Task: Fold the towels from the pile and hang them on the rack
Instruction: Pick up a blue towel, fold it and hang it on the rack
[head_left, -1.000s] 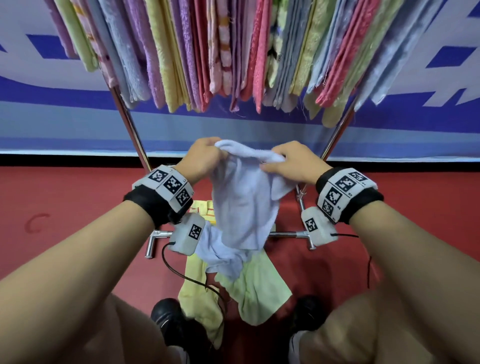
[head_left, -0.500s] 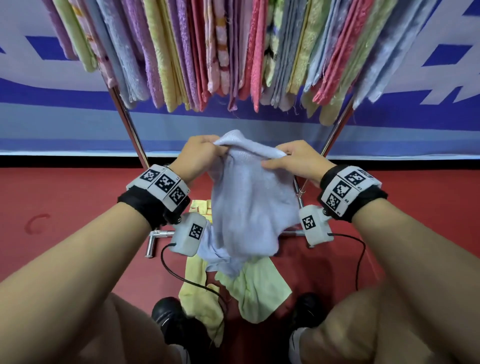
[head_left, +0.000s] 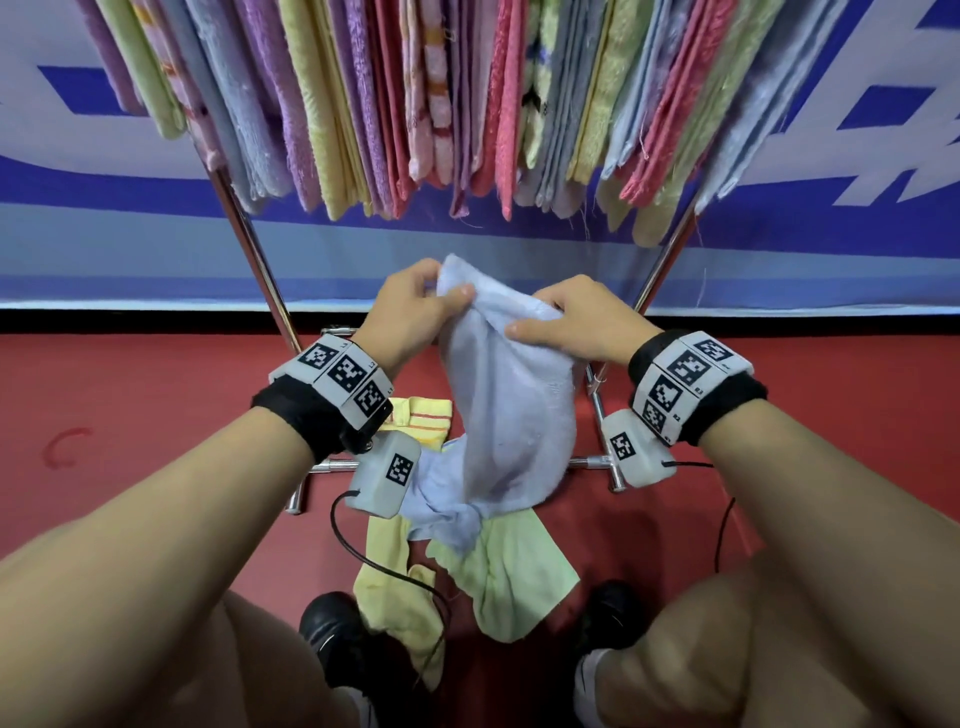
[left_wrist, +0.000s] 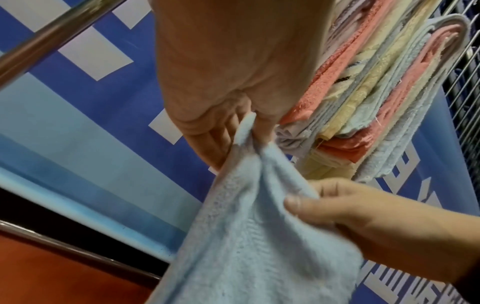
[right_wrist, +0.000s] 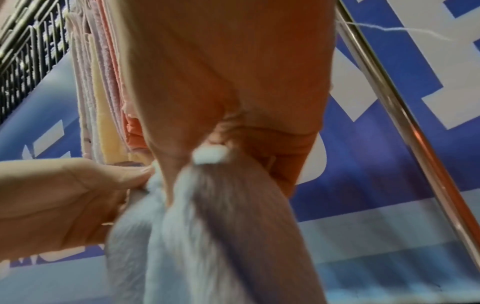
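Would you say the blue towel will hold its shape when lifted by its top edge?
Probably not: the blue towel sags and creases below both hands' grip, so it looks floppy. Likely light, since fingertip pinches by the left hand and right hand carry it.

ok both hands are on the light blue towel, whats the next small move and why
Probably slide the hands apart along the top edge to spread it flat. The left hand and right hand pinch the light blue towel close together, so it hangs bunched and unfolded below the full rack.
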